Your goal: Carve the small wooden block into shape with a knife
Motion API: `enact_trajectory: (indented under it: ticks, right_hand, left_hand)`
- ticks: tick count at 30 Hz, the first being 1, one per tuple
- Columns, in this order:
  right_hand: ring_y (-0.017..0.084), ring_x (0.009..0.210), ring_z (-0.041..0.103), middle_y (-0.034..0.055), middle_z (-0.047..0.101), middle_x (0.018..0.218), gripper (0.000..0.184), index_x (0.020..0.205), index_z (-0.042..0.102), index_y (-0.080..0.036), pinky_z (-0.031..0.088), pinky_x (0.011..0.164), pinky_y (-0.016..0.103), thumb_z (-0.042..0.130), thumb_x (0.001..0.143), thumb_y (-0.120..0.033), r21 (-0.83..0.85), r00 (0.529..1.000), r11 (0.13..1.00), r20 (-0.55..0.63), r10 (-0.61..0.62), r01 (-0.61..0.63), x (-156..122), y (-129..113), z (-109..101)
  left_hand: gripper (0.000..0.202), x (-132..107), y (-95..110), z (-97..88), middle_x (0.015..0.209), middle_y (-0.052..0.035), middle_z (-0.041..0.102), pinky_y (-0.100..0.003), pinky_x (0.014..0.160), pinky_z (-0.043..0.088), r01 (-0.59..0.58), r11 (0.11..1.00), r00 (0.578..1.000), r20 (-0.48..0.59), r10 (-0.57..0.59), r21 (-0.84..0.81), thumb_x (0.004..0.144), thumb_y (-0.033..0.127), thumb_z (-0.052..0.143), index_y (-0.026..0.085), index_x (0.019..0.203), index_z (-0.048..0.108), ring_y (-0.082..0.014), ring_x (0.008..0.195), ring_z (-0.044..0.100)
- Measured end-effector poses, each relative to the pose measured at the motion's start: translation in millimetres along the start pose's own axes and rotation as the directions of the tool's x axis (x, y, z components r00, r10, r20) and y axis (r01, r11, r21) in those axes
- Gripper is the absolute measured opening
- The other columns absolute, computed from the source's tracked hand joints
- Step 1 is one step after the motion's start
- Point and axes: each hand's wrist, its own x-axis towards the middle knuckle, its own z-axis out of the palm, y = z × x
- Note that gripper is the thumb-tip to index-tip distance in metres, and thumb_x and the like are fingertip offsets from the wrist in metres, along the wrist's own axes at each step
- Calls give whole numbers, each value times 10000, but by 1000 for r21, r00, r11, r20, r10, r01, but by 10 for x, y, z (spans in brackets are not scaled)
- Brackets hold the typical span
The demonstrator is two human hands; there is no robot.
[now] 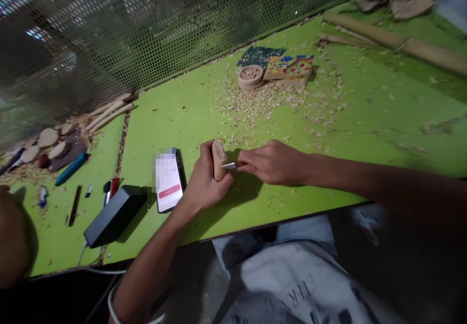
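My left hand (203, 180) is closed around a small pale wooden piece (219, 158), holding it upright just above the green table (328, 119). My right hand (272, 161) grips a small knife (230, 166). Its metal blade points left and touches the side of the wooden piece. Wood shavings (255, 102) lie scattered on the table behind both hands.
A phone (168, 180) lies left of my left hand, beside a black box (115, 214) with a cable. A round wooden dish (250, 76) and painted blocks (289, 68) sit farther back. Wooden discs (49, 139) and sticks (109, 112) lie far left, long poles (394, 42) at right. Mesh wall behind.
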Motion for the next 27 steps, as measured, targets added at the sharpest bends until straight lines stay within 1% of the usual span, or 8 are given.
enact_trajectory:
  ticks: [2,5,8,11,14,17,22,27]
  right_hand:
    - [141,597,550,50,743,817,426,1137,623,-148,199,590,297,293,1149,-417,-1,999,1000,35,17,-17,3,10,5]
    - [144,611,561,57,754,841,410,1150,621,-145,192,593,301,315,1147,-419,-6,998,999,51,39,-39,9,34,1]
    - [145,605,556,57,758,846,399,1173,616,-145,182,595,309,323,1147,-415,-25,998,999,57,36,-34,13,19,2]
    - [144,597,550,56,759,836,406,1189,613,-147,173,597,315,315,1150,-419,-64,998,998,58,24,-20,11,-12,2]
    - [144,596,553,59,761,838,411,1187,618,-150,163,596,321,304,1152,-414,-115,998,993,62,0,7,6,-35,-1]
    - [139,591,550,60,766,845,401,1184,625,-152,158,595,322,311,1152,-401,-143,998,990,61,-2,11,-1,-54,-8]
    - [136,567,549,58,781,843,390,1196,632,-162,130,595,329,326,1150,-399,-174,997,984,68,41,-29,1,-69,-32]
    - [140,574,567,62,790,846,365,1193,640,-178,131,600,328,346,1142,-388,-190,993,977,51,105,-93,-3,-83,-36]
  left_hand:
    - [499,-1,1,11,987,-32,583,-357,717,469,-3,1000,1000,-3,3,15,819,311,616,213,1252,387,-189,807,565]
    - [533,5,6,30,982,-41,608,-347,693,456,4,996,999,-32,-1,86,804,338,639,208,1252,382,-192,787,582]
    - [600,17,21,49,954,-51,636,-341,652,432,17,985,998,-63,-7,169,774,386,664,190,1270,389,-196,732,585]
    - [638,22,38,57,948,-68,670,-350,647,443,32,974,995,-95,-11,223,749,413,675,176,1279,412,-219,726,612]
    - [616,17,51,48,961,-73,692,-359,662,466,44,965,991,-134,-9,259,752,402,672,183,1282,445,-242,754,650]
    - [576,13,50,36,966,-79,698,-362,660,475,44,951,987,-158,5,305,758,410,679,190,1246,466,-259,769,670]
    - [608,8,35,28,962,-113,701,-390,631,478,97,911,981,-192,-20,401,769,501,685,180,1228,450,-290,747,676]
    - [559,10,61,18,983,-121,699,-413,662,508,105,891,977,-214,-9,443,772,465,666,200,1211,444,-295,785,683]
